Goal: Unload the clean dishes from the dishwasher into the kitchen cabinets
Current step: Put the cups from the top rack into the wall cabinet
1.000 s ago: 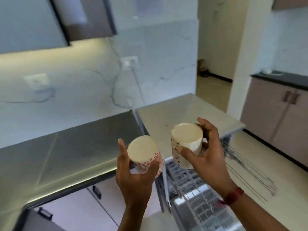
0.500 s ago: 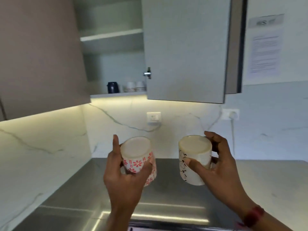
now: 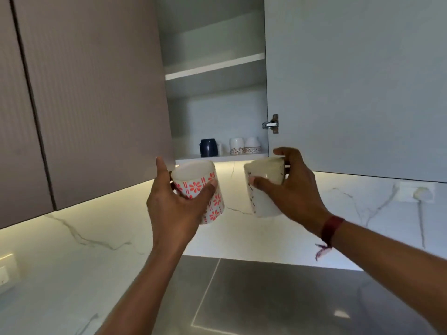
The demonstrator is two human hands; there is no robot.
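My left hand grips a white mug with red flower prints, held upside down with its base tilted up. My right hand grips a second white mug with small dark marks, also base up. Both mugs hang just below the bottom shelf of the open wall cabinet. On that shelf stand a dark blue mug and two white patterned mugs. The dishwasher is out of view.
The open cabinet door hangs close to my right hand, its hinge just above the mug. A closed brown cabinet is to the left. An upper shelf shows nothing on it. Grey countertop lies below.
Both hands have risen with the mugs from over the dishwasher to just under the open cabinet. My view has swung up from the counter to the cabinet.
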